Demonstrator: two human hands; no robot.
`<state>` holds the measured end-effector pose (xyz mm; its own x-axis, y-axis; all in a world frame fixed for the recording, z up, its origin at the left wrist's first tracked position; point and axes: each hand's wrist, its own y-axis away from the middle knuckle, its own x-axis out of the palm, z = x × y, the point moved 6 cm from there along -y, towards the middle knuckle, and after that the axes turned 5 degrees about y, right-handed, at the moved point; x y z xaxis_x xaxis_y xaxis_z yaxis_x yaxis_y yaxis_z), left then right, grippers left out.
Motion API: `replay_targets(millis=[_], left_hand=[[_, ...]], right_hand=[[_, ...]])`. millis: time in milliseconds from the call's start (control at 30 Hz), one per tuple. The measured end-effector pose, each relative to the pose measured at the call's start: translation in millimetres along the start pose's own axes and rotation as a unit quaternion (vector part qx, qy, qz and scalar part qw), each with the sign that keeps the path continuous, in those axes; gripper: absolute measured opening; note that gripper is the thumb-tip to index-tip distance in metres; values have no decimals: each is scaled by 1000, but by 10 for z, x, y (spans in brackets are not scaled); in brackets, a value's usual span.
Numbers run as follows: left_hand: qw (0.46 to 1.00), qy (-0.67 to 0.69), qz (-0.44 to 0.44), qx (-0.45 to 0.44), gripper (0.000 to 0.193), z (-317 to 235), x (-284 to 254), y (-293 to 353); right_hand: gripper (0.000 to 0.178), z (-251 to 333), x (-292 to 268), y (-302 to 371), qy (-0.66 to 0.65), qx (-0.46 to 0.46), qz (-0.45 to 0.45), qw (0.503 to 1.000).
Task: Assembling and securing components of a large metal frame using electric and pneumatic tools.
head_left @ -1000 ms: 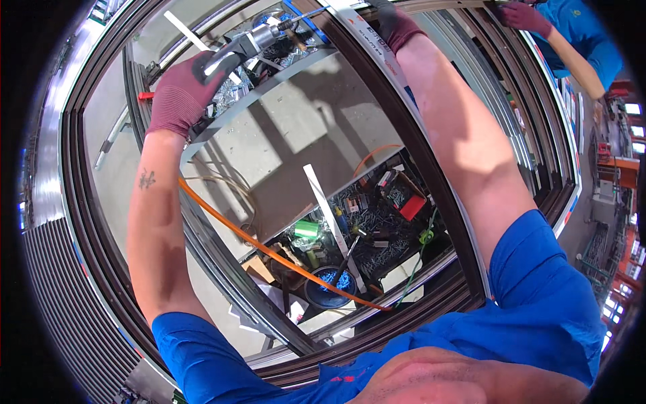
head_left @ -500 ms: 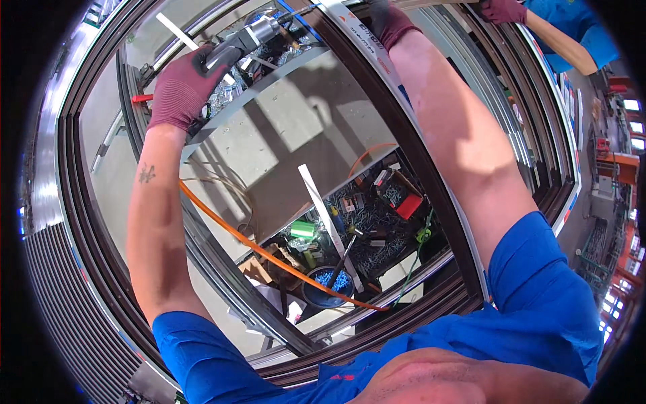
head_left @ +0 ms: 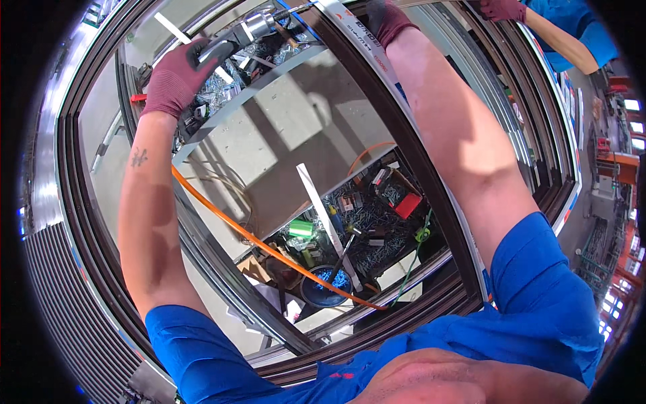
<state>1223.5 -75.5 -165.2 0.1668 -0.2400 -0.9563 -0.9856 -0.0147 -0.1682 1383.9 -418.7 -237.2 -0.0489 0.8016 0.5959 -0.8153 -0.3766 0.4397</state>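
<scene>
My left hand (head_left: 180, 75), in a maroon glove with dark fingertips, is wrapped round an air screwdriver (head_left: 258, 25) with a silver head. Its long bit points right, and the tip meets the brown bar (head_left: 367, 84) of a window frame near the top of the view. Beyond that bar, my right hand (head_left: 390, 25), gloved alike, rests at the frame's far end beside a strip of white printed film (head_left: 356, 30). The upper edge cuts off its fingers, so its grip is hidden. An orange hose (head_left: 245, 232) runs below my left forearm.
Through the frame show a shelf of loose screws (head_left: 383, 249), a red box (head_left: 408, 206), a bowl of blue pieces (head_left: 316, 294) and a white strip (head_left: 319, 209). Metal parts fill a tray (head_left: 269, 91) under the screwdriver. A co-worker's gloved hand (head_left: 503, 10) touches the frame's far right.
My left hand and the screwdriver have shifted slightly left and away from me, and the hose has moved left with them. My right arm has barely moved.
</scene>
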Motion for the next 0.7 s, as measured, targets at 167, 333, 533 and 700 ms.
replay_targets(millis=[167, 333, 533, 700], left_hand=[[998, 61, 15, -16, 58, -136, 61, -98], [999, 43, -4, -19, 60, -180, 101, -62], [997, 73, -2, -24, 60, -133, 103, -18], [966, 234, -17, -109, 55, 13, 254, 315]], right_hand=[[58, 118, 12, -125, -15, -8, 6, 1000], [59, 45, 69, -156, -39, -10, 10, 999], [59, -17, 147, -9, -67, -10, 18, 998], [60, 118, -16, -24, -90, -13, 31, 995]])
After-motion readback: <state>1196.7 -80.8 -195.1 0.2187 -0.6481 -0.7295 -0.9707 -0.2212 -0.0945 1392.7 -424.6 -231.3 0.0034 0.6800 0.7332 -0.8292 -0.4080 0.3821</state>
